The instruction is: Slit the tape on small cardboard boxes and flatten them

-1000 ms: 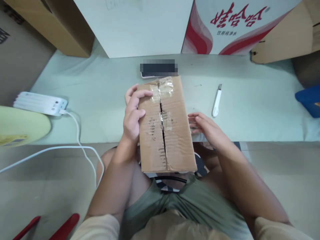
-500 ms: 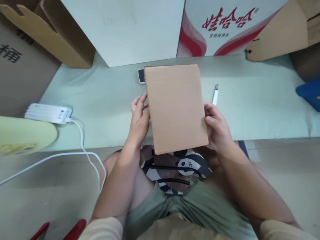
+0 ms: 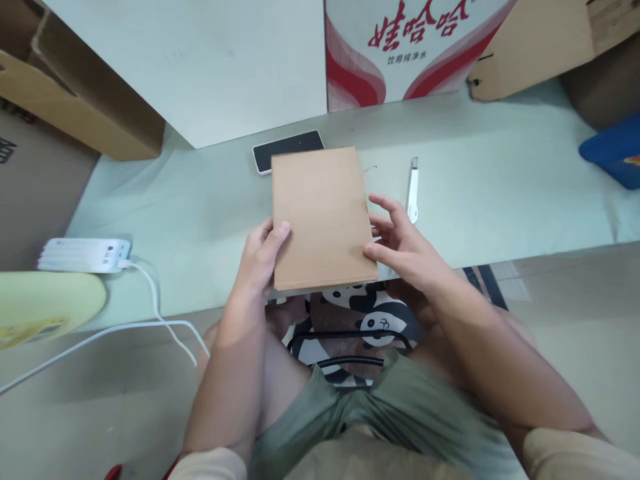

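Note:
A flat, rectangular piece of brown cardboard is in front of me near the table's front edge; its edges look layered. My left hand grips its left side, thumb on the top face and the other fingers mostly hidden beside or under it. At the right side is my right hand, fingers apart, with the thumb tip at the cardboard's lower right edge and the index finger raised. Just beyond that hand lies a white utility knife, its blade end pointing away. Behind the cardboard a dark-faced phone is partly covered.
Large white cartons stand along the back of the green-covered table. A white power bank with a cable lies at left, beside a pale yellow-green object. Open cardboard boxes and a blue object flank the sides.
The cardboard has moved left and lies lower, exposing more of the phone. My left thumb has come onto its top face. My right hand's fingers have spread and loosened from its edge.

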The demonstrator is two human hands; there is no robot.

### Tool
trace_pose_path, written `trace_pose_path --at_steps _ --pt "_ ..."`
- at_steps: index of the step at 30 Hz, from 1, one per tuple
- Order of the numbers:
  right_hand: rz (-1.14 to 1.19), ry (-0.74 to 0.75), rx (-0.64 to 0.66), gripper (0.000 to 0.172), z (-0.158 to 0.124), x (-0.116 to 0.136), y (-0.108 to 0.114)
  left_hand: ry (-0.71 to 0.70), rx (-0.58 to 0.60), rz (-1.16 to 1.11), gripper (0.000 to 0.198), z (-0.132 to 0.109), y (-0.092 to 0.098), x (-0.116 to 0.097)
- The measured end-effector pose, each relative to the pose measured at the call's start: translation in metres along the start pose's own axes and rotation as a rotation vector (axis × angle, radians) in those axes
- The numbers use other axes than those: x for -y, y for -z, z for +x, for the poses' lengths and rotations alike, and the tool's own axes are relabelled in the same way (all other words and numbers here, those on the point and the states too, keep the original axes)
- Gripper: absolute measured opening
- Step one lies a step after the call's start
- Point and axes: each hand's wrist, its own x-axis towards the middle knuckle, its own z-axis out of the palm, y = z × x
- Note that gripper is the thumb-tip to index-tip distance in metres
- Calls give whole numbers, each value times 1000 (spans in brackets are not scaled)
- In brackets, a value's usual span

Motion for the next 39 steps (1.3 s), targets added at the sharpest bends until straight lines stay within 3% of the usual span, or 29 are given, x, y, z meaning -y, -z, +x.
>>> trace_pose_path --at_steps 2,7,12,17,21,24,28,34,39 --pt "68 8 -9 88 1 -1 -2 -5 -1 -38 56 -2 -2 -5" --pt "248 78 -41 88 0 -2 -4 -23 23 -257 59 -5 -3 -17" --pt "337 60 -86 90 -1 -1 -4 19 83 -288 62 -9 4 -22" --pt "343 31 -116 72 -1 4 -5 -12 120 -181 60 -9 8 -23" --pt "277 -27 -45 64 -5 10 -3 5 113 -121 62 -5 12 -22" --pt "214 -18 -169 67 -7 15 0 -28 40 -74 60 0 14 -19" --pt "251 -24 -339 50 -2 15 4 -90 1 -77 49 0 14 -19" --pt "335 -105 -465 38 8 2 23 -151 169 -189 67 -13 20 -17" --pt "366 -182 -468 45 14 -16 47 -236 432 61 75 -11 31 -2"
